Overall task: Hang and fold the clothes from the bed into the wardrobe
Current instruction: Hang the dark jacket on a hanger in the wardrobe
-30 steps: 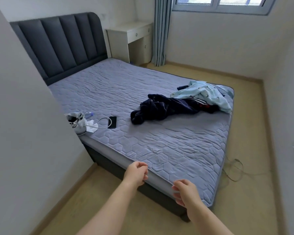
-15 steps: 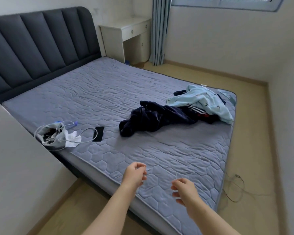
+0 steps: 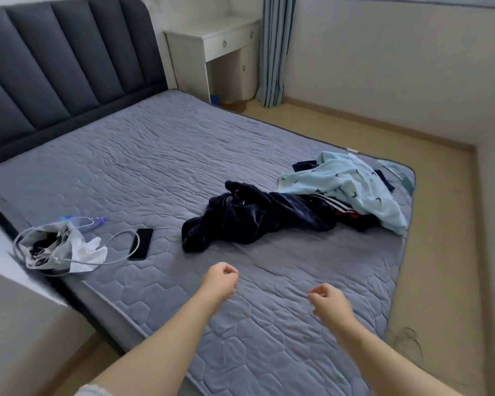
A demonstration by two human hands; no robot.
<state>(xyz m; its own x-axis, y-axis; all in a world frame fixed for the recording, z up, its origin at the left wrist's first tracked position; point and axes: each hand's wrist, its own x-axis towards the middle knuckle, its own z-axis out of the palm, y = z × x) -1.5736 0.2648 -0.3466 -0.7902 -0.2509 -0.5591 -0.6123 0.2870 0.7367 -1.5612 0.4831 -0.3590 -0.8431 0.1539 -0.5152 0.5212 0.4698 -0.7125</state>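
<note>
A crumpled dark navy garment [image 3: 255, 217] lies on the grey quilted bed [image 3: 143, 167], right of middle. Behind and right of it a light blue patterned garment [image 3: 352, 185] is heaped near the bed's right edge, over a piece with red and white stripes [image 3: 342, 211]. My left hand [image 3: 220, 280] hovers above the mattress a short way in front of the navy garment, fingers loosely curled, holding nothing. My right hand [image 3: 327, 302] hangs to its right, also loosely curled and holding nothing. No wardrobe is in view.
A black phone [image 3: 141, 243] with a white cable lies on the bed's left part, beside a grey pouch and a crumpled tissue [image 3: 57, 248]. A dark padded headboard [image 3: 57, 61], a white desk [image 3: 220, 50], a curtain and bare floor at right surround the bed.
The view has come closer to the bed and swung left. Both hands have moved forward from the bed's foot edge to above the mattress, still loosely curled.
</note>
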